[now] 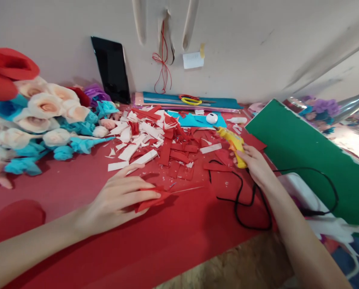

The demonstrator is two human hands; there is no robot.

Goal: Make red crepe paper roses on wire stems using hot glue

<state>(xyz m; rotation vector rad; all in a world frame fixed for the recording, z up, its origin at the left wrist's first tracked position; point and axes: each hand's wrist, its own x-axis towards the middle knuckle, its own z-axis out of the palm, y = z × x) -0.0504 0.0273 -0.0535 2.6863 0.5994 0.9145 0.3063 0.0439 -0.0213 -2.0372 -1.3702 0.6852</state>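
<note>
My left hand (119,196) is closed on a red paper flower (151,197) low over the red tabletop. A thin stem (187,189) sticks out of the flower toward the right. On the right, my right hand (256,162) grips a yellow hot glue gun (232,142) by its handle, the nozzle pointing up and left. The gun's black cord (238,212) loops down over the table beneath my right forearm. Between and beyond the hands lie white paper strips (137,146) and red paper scraps (178,150) in a loose heap.
Paper flowers (53,104) in cream, blue and red crowd the left side. A black tablet (111,70) leans on the wall. Yellow-handled scissors (191,101) rest on stacked sheets at the back. A green board (306,160) and a white power strip (300,192) stand at right.
</note>
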